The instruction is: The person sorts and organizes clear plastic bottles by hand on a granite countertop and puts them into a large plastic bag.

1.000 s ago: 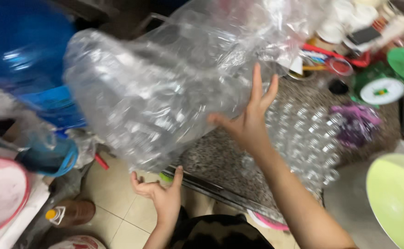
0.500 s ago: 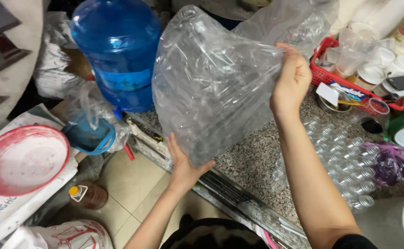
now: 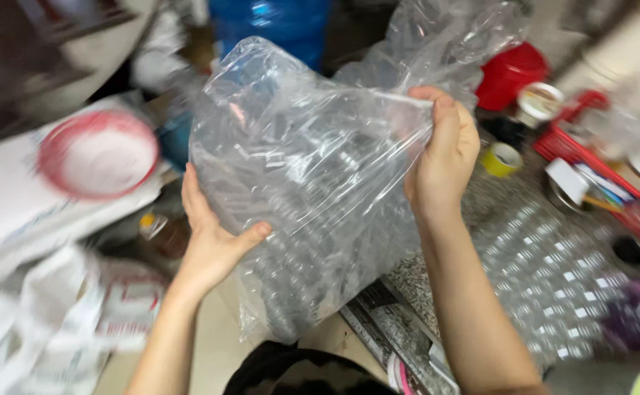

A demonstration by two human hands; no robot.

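The clear plastic bag (image 3: pixel 312 183), seemingly full of stacked cups, is held above the worktop (image 3: pixel 481 241). Its rim is pinched in the right hand (image 3: pixel 444 157); the open left hand (image 3: pixel 214 238) supports it. Support should be kept low.

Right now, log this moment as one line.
left hand: cups clear plastic bag from below | right hand: fingers pinch its top edge | contents: stacked clear cups | behind: blue water jug, red-rimmed bowl
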